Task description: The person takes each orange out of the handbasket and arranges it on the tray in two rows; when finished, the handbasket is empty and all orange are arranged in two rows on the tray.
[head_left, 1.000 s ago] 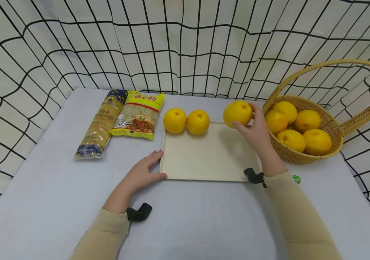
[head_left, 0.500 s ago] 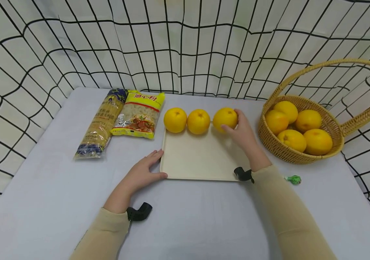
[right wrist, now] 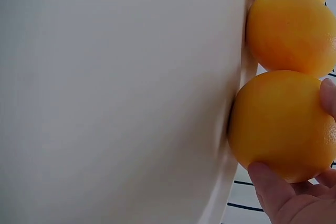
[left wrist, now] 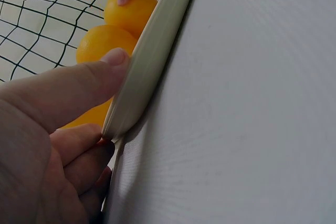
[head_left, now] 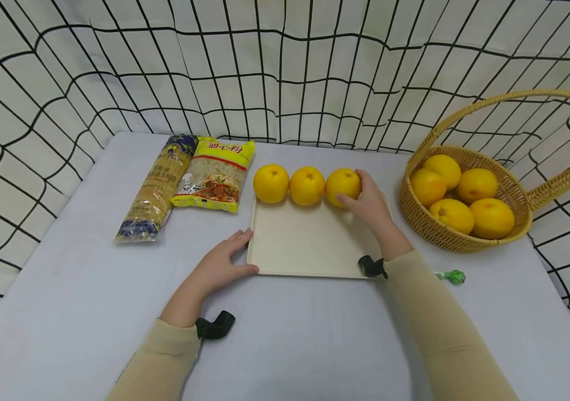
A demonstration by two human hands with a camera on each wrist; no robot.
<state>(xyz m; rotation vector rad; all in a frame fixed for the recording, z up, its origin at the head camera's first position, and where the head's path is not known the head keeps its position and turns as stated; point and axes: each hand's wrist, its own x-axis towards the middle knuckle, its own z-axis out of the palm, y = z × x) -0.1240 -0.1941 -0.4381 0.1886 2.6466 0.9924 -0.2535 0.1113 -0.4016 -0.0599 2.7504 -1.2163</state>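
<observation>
My right hand (head_left: pixel 372 209) grips an orange (head_left: pixel 341 186) at the back edge of a flat cream tray (head_left: pixel 310 245), thumb in front and fingers behind. That orange is the last in a row, beside a middle orange (head_left: pixel 307 186) and a left orange (head_left: pixel 271 184). In the right wrist view, the held orange (right wrist: pixel 283 124) touches its neighbour (right wrist: pixel 289 32). My left hand (head_left: pixel 217 266) rests against the tray's left side, thumb at the near corner. In the left wrist view, its thumb (left wrist: pixel 100 80) lies against the tray's rim (left wrist: pixel 142 72), and the fingertips are partly hidden.
A wicker basket (head_left: pixel 432 228) with a tall handle holds several oranges at the right. Back left lie a long noodle pack (head_left: pixel 152 192) and a yellow food bag (head_left: pixel 215 178). A small green-wrapped item (head_left: pixel 454 277) lies by the right sleeve. Black netting surrounds the table.
My right hand has carried its orange left and down from beside the basket, to the right end of the row at the tray's back edge. The left hand has stayed at the tray.
</observation>
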